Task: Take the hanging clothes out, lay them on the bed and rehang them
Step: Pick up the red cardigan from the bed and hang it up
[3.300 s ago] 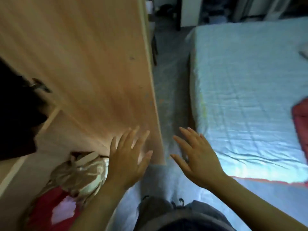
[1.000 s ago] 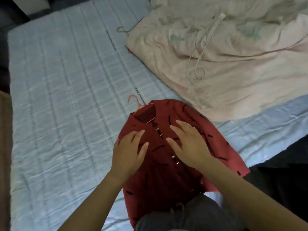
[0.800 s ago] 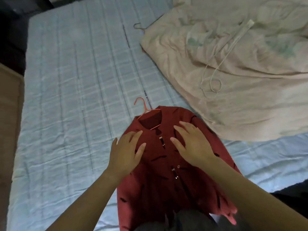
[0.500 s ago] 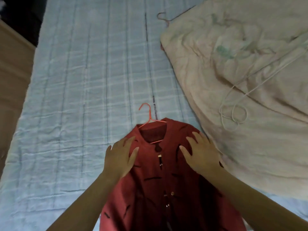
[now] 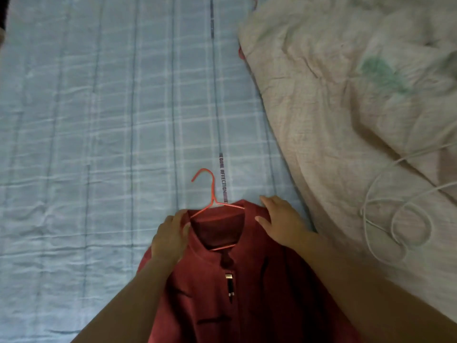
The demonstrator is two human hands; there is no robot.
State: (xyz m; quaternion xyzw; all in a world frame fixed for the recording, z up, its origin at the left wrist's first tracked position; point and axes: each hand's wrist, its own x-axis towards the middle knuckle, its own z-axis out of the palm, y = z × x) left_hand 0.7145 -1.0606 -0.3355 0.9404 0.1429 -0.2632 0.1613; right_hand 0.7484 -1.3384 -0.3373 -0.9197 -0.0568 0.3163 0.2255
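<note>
A dark red button-front shirt [image 5: 249, 288] lies flat on the bed's blue checked sheet [image 5: 99, 120], collar pointing away from me. It is on a red hanger [image 5: 210, 186] whose hook sticks out onto the sheet. My left hand [image 5: 170, 237] curls over the shirt's left shoulder, thumb on the collar edge. My right hand [image 5: 284, 221] rests on the right shoulder with its fingers stretched toward the shoulder's edge. The shirt's lower part runs out of view at the bottom.
A crumpled beige duvet [image 5: 333, 107] covers the right side of the bed, close to my right hand. A looped white cable [image 5: 395, 219] lies on it. A bit of red [image 5: 239, 52] peeks from under the duvet's far edge.
Earlier I faced the wardrobe door; now I lean over the bed. In the last second both hands slid up the shirt's chest to its shoulders beside the collar.
</note>
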